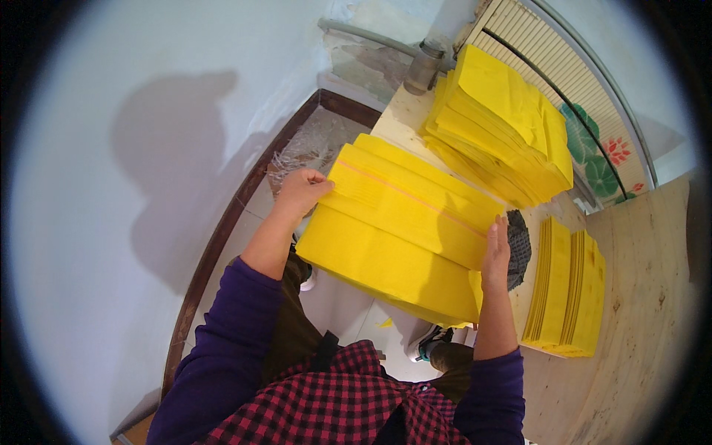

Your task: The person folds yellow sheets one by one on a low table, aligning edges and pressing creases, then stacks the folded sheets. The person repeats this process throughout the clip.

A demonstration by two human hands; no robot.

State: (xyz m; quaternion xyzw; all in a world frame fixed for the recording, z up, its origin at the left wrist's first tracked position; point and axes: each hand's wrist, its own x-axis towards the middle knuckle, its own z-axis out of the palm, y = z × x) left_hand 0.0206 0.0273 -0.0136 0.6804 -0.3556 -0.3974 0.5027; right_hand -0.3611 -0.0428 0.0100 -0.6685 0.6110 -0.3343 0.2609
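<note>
In front of me, a thick yellow stack of folded sheets (pixel 371 241), paper or thin cloth, lies tilted across the wooden table's near edge. A thin pinkish line runs along its upper fold. My left hand (pixel 302 191) pinches the stack's upper left edge between thumb and fingers. Against the right edge rests my right hand (pixel 497 251), its fingers stretched out and nearly straight. Just beyond that hand is a dark grey crumpled cloth (pixel 518 248), partly hidden. What supports the stack underneath cannot be seen.
A larger, loose yellow pile (pixel 504 122) stands farther back on the wooden table (pixel 400 119), beside a clear container (pixel 425 67). Two narrow yellow bundles (pixel 565 289) sit at the right, near a wooden panel (pixel 645 297). A wall (pixel 148 59) borders the left.
</note>
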